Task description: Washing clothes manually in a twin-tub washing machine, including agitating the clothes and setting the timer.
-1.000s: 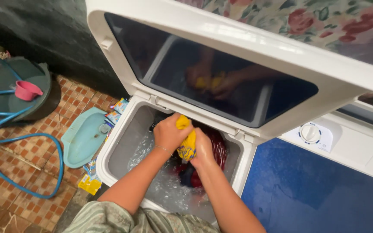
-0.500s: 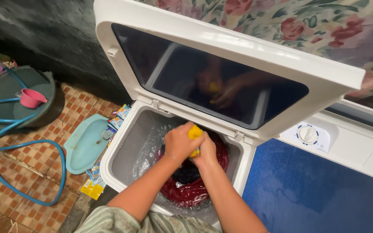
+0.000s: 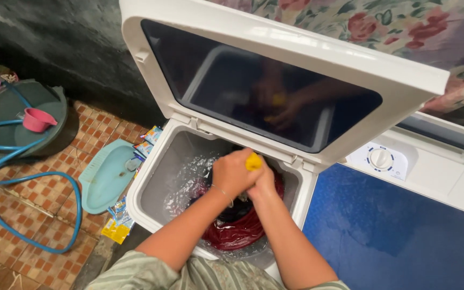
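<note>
Both hands are pressed together over the open wash tub (image 3: pixel 154 185) of a white twin-tub washing machine. My left hand (image 3: pixel 233 173) and my right hand (image 3: pixel 265 182) squeeze a small yellow cloth (image 3: pixel 253 161), of which only a bunched tip shows above the fingers. Below them, a dark red garment (image 3: pixel 237 233) and dark clothes lie in foamy water (image 3: pixel 181 185). The raised lid (image 3: pixel 275 70) with its dark window stands open behind, mirroring the hands.
A blue lid (image 3: pixel 382 225) covers the second tub at right, with a white dial (image 3: pixel 381 158) behind it. On the brick-patterned floor at left lie a teal basin (image 3: pixel 106 174), detergent sachets (image 3: pixel 115 225), a blue hose (image 3: pixel 6 177) and a pink scoop (image 3: pixel 36 119) on a dark bucket lid.
The hands have closed tighter around the yellow cloth, so less of it shows. More dark red fabric has risen into view in the tub.
</note>
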